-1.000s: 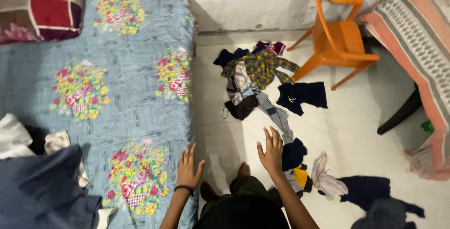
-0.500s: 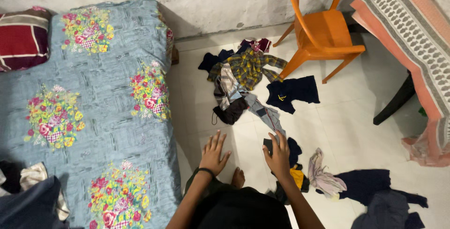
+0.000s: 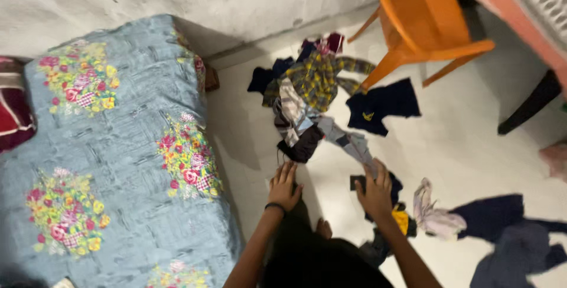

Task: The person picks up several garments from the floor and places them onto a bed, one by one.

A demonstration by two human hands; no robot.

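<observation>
**On the white floor beside the bed: both hands down among scattered clothes**

Near the right hand (image 3: 376, 191): a grey trouser leg (image 3: 353, 144), crumpled, pale with a thin dark stripe, trailing from the heap of clothes (image 3: 307, 96) at twelve o'clock. Fingertips resting on its lower end and on a dark navy garment (image 3: 391, 186) beneath; fingers spread, grip not clear. Left hand (image 3: 284, 187) open, fingers loosely apart, holding nothing, just below a black garment (image 3: 303, 145) at one o'clock of it. Orange chair (image 3: 426, 25) at two o'clock, floral blue bed (image 3: 112, 146) at nine.
</observation>
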